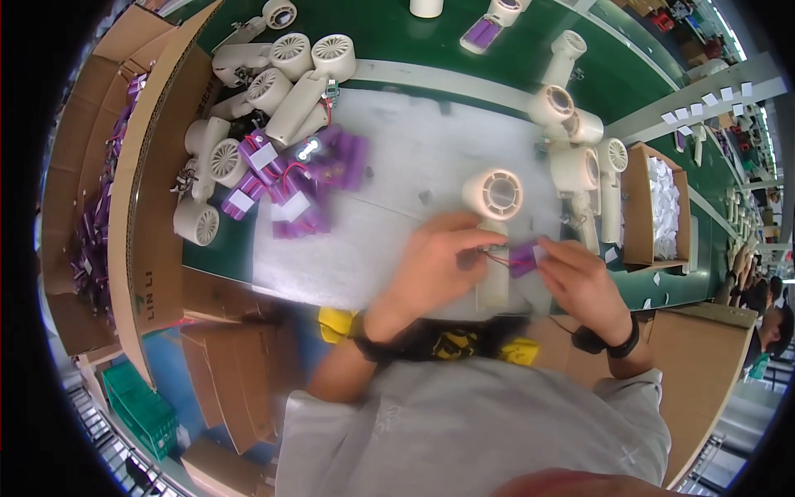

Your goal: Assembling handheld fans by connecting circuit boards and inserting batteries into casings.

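Observation:
In front of me on the white work mat (397,207) lies a cream handheld fan (494,197), its round head away from me and its handle toward me. My right hand (581,282) grips a purple battery pack (523,258) just right of the handle. Red wires (499,258) run from the battery to my left hand (439,263). That hand is closed at the fan's neck, thumb and finger pinched on the wire ends or a small part there; blur hides which. A loose group of purple battery packs (290,205) with white labels lies at the mat's left.
Several cream fans (290,99) are heaped at the back left, and more fans (573,166) lie along the mat's right side. A tall cardboard box (157,190) of purple packs stands at left. At right is a carton (638,207) of white slips.

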Available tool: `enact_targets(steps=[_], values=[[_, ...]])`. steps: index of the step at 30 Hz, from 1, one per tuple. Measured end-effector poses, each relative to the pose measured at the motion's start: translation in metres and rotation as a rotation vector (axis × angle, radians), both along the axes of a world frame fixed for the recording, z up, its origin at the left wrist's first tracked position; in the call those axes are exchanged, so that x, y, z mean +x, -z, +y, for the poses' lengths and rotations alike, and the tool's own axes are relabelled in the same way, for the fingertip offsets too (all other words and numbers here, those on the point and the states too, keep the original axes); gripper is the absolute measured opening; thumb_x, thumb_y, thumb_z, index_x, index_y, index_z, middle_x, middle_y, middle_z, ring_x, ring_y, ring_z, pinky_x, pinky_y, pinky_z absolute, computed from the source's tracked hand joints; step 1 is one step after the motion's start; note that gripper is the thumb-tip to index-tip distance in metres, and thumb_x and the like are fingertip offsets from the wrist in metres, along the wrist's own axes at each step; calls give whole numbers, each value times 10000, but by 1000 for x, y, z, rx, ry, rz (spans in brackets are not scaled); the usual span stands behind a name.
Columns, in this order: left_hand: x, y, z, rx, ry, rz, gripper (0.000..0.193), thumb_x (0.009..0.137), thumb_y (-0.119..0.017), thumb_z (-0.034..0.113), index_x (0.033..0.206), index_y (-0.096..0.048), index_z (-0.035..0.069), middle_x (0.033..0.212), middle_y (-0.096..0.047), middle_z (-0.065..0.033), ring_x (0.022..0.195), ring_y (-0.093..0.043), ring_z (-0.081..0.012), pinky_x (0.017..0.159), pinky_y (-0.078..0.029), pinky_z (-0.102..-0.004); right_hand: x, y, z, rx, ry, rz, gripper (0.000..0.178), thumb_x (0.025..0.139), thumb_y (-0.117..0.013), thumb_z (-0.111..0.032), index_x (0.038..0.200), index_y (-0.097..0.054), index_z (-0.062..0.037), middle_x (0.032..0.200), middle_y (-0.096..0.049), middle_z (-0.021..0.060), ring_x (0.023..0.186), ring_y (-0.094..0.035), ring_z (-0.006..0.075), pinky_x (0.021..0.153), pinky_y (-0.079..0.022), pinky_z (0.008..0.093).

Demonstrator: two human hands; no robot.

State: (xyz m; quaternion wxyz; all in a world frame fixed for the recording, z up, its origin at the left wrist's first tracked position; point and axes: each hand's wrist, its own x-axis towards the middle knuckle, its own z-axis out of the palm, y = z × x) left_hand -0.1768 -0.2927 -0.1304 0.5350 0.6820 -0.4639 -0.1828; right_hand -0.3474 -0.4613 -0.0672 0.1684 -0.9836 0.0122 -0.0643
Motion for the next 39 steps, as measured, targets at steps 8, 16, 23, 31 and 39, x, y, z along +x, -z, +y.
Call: enact_targets(steps=[8, 16, 23, 31, 39], values=[[5, -6, 1, 33, 31, 2, 384, 667, -676, -9, 1012, -744, 147, 1011, -671, -115, 908, -649, -290, 783, -534, -362, 4, 3, -3, 9, 30, 49, 157, 713, -728, -1, 855, -664, 19, 1078, -677, 143, 858, -654, 313, 752, -547, 384], [7, -7, 5, 45, 23, 20, 391, 670, -665, -38, 1012, -740, 134, 1012, -677, -111, 903, -651, -286, 777, -528, -349, 7, 5, -8, 120, 17, -31, 139, 735, -726, -15, 857, -666, 15, 1050, -690, 120, 822, -652, 295, 731, -547, 375], [13, -9, 7, 66, 40, 3, 386, 673, -666, -48, 1015, -737, 116, 1001, -679, -116, 909, -652, -280, 782, -522, -338, 7, 9, -1, 26, -55, -6, 157, 748, -713, -18, 883, -641, 17, 1093, -652, 139, 850, -636, 292, 735, -544, 374], [10, -7, 5, 56, 11, -8, 380, 672, -669, -45, 1010, -738, 115, 998, -681, -110, 906, -652, -275, 779, -522, -338, 12, 0, -7, 74, 5, 0, 175, 750, -676, 15, 906, -597, 5, 1076, -606, 120, 846, -624, 297, 727, -542, 356], [11, -11, 9, 49, 14, 28, 367, 667, -673, -40, 991, -741, 118, 986, -682, -102, 884, -647, -278, 762, -524, -345, -47, -68, -130, -298, 882, 107, 171, 783, -667, -68, 916, -634, 34, 830, -661, 160, 713, -648, 243, 658, -514, 327]])
